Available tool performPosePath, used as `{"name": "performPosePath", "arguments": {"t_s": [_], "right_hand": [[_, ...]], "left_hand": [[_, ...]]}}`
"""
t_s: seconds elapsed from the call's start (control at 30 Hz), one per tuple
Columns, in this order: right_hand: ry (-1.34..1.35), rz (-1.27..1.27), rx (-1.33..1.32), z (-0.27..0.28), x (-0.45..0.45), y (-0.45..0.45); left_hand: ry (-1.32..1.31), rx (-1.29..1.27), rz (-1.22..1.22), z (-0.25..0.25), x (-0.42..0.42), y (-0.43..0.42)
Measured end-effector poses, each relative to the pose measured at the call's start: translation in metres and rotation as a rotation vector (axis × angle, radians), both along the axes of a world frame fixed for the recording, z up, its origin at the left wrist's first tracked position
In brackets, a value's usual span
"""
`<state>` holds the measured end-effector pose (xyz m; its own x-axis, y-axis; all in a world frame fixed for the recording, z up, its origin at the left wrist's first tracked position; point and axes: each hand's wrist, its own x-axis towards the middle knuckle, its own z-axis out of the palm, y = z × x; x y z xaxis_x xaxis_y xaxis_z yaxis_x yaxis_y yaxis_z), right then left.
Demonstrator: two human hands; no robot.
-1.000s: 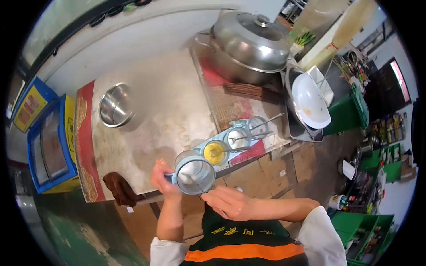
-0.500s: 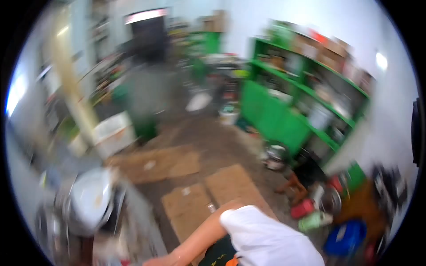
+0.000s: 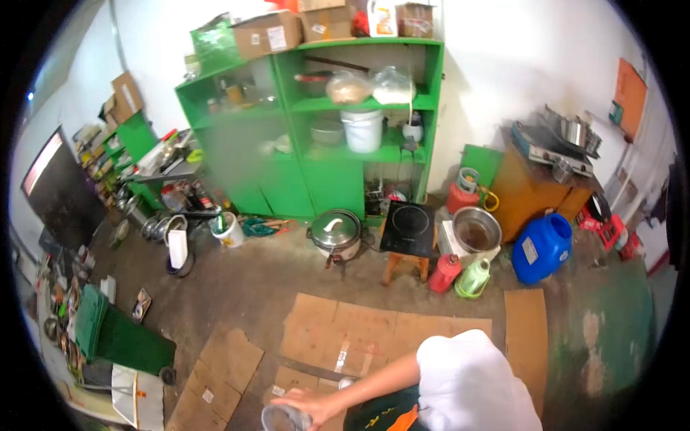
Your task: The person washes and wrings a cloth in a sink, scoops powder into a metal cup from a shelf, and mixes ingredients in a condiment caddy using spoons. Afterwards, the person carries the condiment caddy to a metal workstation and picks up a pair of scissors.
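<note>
My right hand (image 3: 313,406) is at the bottom edge, reaching in from a white sleeve (image 3: 471,381). Its fingers are closed at the side of a clear canister (image 3: 282,418), which the frame's lower border cuts off. What is inside the canister cannot be made out. Part of a dark apron (image 3: 381,411) with an orange stripe shows beside the arm. My left hand is out of the picture.
Flattened cardboard (image 3: 359,330) covers part of the floor. Green shelves (image 3: 327,179) stand ahead, with a lidded cooker (image 3: 336,233), an induction plate (image 3: 410,221), a steel basin (image 3: 476,230), thermoses and a blue drum (image 3: 543,248) nearby. A green bin (image 3: 133,337) is left.
The view has swung right, off the table with its steel pot and seasoning canisters, to the shelves and floor. My left hand has left view; my right hand, earlier at a spoon, is now on the canister.
</note>
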<state>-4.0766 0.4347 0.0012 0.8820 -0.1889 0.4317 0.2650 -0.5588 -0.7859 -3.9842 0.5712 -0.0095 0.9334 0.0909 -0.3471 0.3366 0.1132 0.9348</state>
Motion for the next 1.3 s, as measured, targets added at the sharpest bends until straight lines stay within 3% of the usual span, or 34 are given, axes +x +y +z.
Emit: {"name": "performPosePath", "arguments": {"t_s": [0.07,0.1,0.13,0.17,0.23,0.27,0.33,0.43,0.47,0.5,0.53,0.7,0.77,0.83,0.9,0.97,1.0,1.07,1.1,1.13,1.17,1.23,1.3], "right_hand": [[0.077,-0.064,0.119,-0.021,0.007,-0.035],[0.043,-0.148,0.182,-0.034,0.011,-0.053],[0.084,-0.219,0.235,-0.02,0.004,-0.074],[0.029,-0.272,0.225,-0.01,-0.001,-0.094],[0.061,-0.328,0.223,-0.004,-0.015,-0.134],[0.061,-0.355,0.228,0.0,-0.025,-0.155],[0.078,-0.4,0.146,0.012,-0.044,-0.189],[0.141,-0.391,0.145,0.011,-0.068,-0.238],[0.134,-0.404,0.199,0.005,-0.073,-0.255],[0.163,-0.408,0.236,0.01,-0.079,-0.271],[0.142,-0.441,0.255,0.005,-0.084,-0.289],[0.275,-0.424,0.24,0.019,-0.136,-0.419],[0.319,-0.468,-0.136,0.027,-0.175,-0.485],[0.43,-0.779,-0.311,0.046,-0.209,-0.548],[0.282,-0.952,-0.35,0.077,-0.239,-0.614],[0.254,-1.15,-0.339,0.12,-0.26,-0.677],[0.197,-1.224,-0.439,0.137,-0.269,-0.707],[0.087,-1.32,-0.512,0.163,-0.28,-0.767],[0.132,-1.362,-0.498,0.171,-0.286,-0.794],[0.163,-1.417,-0.509,0.178,-0.291,-0.819],[0.192,-1.476,-0.529,0.185,-0.294,-0.843],[0.253,-1.641,-0.602,0.18,-0.304,-0.901],[0.151,-1.76,-0.791,0.168,-0.313,-0.962]], "left_hand": [[0.047,-0.096,-0.245,-0.017,0.019,-0.042],[-0.139,0.131,-0.5,-0.04,0.037,-0.054],[0.078,-0.196,-0.605,-0.037,0.042,-0.08],[0.006,-0.364,-0.757,-0.053,0.048,-0.101],[-0.049,-0.419,-1.106,-0.042,0.056,-0.144],[-0.039,-0.419,-1.132,-0.034,0.059,-0.168],[-0.169,-0.148,-1.651,-0.01,0.067,-0.208],[-0.6,0.002,-2.147,0.009,0.077,-0.283],[-0.265,-0.021,-2.219,0.022,0.071,-0.31],[0.073,-0.042,-2.257,0.034,0.061,-0.335],[0.133,-0.025,-2.213,0.035,0.057,-0.358],[0.005,-0.109,-2.214,0.028,0.011,-0.49],[-0.047,-0.089,-2.196,0.027,-0.002,-0.541],[-0.197,-0.069,-2.19,0.03,-0.012,-0.588],[-0.23,-0.01,-2.202,0.045,-0.02,-0.633],[0.089,-0.015,-2.162,0.079,-0.036,-0.678],[-0.038,-0.052,-2.166,0.087,-0.044,-0.701],[-0.022,-0.096,-2.153,0.093,-0.057,-0.747],[0.013,-0.12,-2.138,0.095,-0.063,-0.767],[-0.176,-0.198,-2.165,0.113,-0.076,-0.789],[-0.18,-0.207,-2.182,0.111,-0.08,-0.812],[-0.061,-0.101,-2.284,0.112,-0.085,-0.863],[-0.038,-0.215,-2.337,0.117,-0.096,-0.904]]}}
